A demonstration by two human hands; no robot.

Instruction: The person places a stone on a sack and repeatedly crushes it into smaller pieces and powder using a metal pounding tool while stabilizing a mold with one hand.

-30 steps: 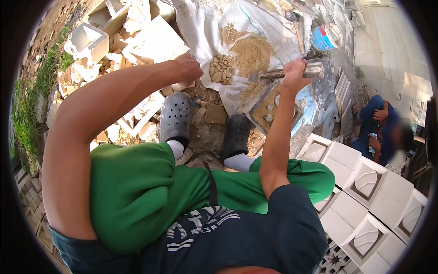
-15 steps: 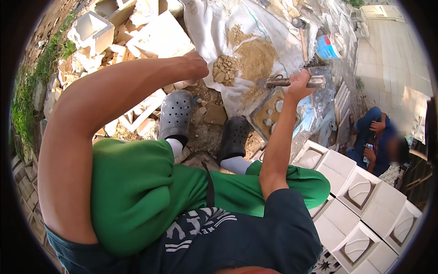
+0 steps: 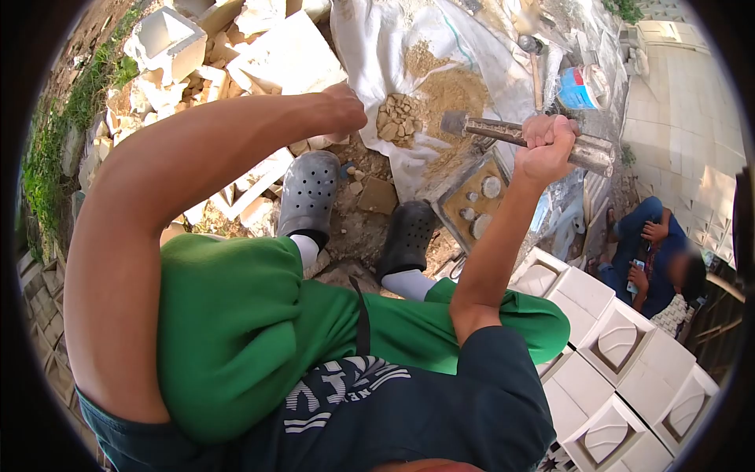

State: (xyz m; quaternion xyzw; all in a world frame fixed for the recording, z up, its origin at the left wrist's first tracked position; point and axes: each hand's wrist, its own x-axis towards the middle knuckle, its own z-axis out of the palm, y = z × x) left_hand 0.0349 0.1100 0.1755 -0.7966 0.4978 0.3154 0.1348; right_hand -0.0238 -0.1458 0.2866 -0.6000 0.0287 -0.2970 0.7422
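My right hand (image 3: 548, 148) is wrapped round a worn, bar-like tool (image 3: 495, 130). The tool lies nearly level, with a grey metal end pointing left; I cannot tell its exact kind. Below it is a square, sand-coloured mould or panel (image 3: 460, 212) with several round shapes in it. My left hand (image 3: 344, 110) has its fingers curled closed beside the edge of a white sheet (image 3: 360, 47); anything inside it is hidden. On that sheet lie a heap of sand (image 3: 456, 94) and a small pile of stone pieces (image 3: 399, 118).
Broken pale blocks (image 3: 283, 59) and rubble fill the upper left. A blue-and-white bucket (image 3: 578, 88) and a long-handled mallet (image 3: 537, 82) are at upper right. Patterned pale blocks (image 3: 617, 342) stand at lower right, near a seated person (image 3: 649, 256) with a phone.
My right hand has moved right with the tool, away from over the panel, and the tool's metal end now shows clearly. The left hand stays closed in nearly the same place.
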